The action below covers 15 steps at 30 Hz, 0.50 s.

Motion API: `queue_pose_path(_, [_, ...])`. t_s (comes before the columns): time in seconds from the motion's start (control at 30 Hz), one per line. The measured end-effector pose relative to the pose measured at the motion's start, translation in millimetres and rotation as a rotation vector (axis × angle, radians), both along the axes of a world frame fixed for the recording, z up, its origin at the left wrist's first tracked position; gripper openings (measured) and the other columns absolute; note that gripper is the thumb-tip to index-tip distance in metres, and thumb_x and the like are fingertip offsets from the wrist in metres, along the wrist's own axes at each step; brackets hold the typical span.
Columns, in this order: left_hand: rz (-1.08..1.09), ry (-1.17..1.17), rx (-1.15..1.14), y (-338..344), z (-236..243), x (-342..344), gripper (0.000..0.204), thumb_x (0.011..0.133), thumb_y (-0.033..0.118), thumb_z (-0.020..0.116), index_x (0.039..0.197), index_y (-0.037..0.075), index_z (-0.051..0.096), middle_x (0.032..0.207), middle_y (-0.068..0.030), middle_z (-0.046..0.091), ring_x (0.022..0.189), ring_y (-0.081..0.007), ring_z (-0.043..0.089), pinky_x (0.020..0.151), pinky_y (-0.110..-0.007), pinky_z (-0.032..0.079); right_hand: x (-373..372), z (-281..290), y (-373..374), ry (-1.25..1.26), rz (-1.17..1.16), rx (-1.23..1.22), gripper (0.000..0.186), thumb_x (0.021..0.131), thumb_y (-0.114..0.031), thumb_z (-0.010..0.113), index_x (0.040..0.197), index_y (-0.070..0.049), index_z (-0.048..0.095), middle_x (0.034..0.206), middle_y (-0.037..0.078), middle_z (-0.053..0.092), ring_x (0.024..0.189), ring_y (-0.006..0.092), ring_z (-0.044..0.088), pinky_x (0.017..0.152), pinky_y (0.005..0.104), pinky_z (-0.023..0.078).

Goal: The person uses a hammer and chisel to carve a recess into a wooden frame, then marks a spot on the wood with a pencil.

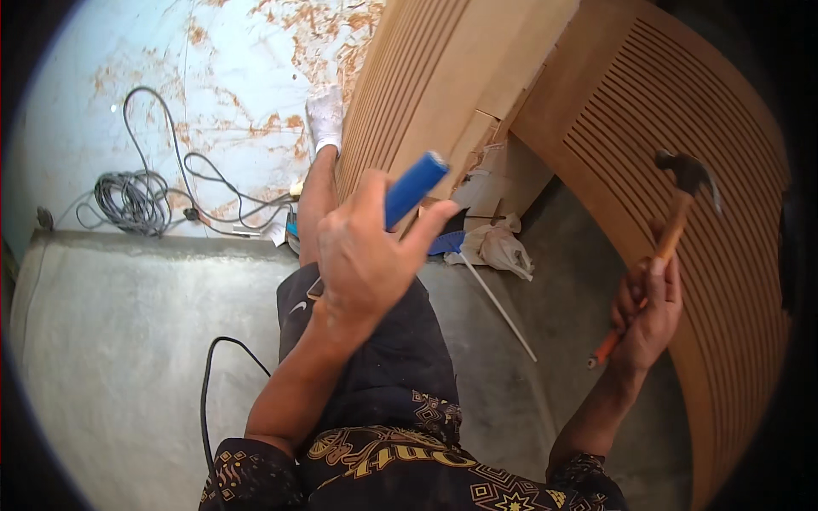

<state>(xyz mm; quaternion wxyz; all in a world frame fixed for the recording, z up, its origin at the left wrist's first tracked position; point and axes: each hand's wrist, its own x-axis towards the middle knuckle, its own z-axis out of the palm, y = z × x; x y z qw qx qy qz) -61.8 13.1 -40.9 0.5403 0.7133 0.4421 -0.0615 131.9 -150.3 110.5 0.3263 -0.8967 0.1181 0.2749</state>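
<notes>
Head view, looking down.

Left hand [362, 255] raised at mid-frame, fingers and thumb pinching a blue cylindrical handle [415, 188] that sticks up and to the right, out of the fist; tool's working end hidden behind the palm. Right hand [648, 311] at right, fingers wrapped round the orange handle of a claw hammer [673, 223], dark steel head up, close before the slatted panel, contact not clear.

No container in view; nearest to one, a crumpled white bag or rag [501, 247] on the floor, contents not discernible.

Curved slatted wooden panel [724, 213] closing off the right side, its edge bending down toward the lower rim. Second ribbed panel [426, 85] leaning at top centre, a socked foot [325, 117] against its left edge. Narrow strip of grey floor [554, 324] between the two panels, crossed by a thin white rod [501, 307]. Wider open room on the left: bare concrete slab [119, 341], ending at a step up to a pale, rust-stained surface [230, 77].

Wood smooth, light tan, cut with fine parallel grooves. Concrete dull, dusty, mottled. Grey cable coiled in a loose bundle [132, 200] on the pale surface; black cord [209, 383] looping over the slab. Dark shorts and patterned black-and-gold shirt at bottom.
</notes>
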Motion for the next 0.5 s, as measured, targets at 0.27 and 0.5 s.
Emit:
queue_pose_path(0.27, [-0.062,0.011,-0.117,-4,-9,-5,0.020,0.086,0.017,0.079,0.092,0.000,0.071,0.081,-0.0254,0.069,0.102,-0.0472,0.063,0.091,-0.053,0.048,-43,-28,-17,0.222,-0.193,0.201,0.049,0.109,-0.022,0.056,0.151,0.001,0.045,0.065,-0.007,0.037,0.046,0.0001,0.029,0.040,0.0200,0.026])
queue_pose_path(0.5, [-0.092,0.079,0.013,25,1,-22,0.036,0.081,0.025,0.091,0.092,0.000,0.067,0.071,-0.0013,0.062,0.060,-0.0086,0.052,0.055,-0.029,0.044,-50,-34,-38,0.210,-0.192,0.229,0.049,0.109,-0.022,0.057,0.149,0.003,0.046,0.065,-0.007,0.039,0.046,-0.0002,0.030,0.040,0.0199,0.026])
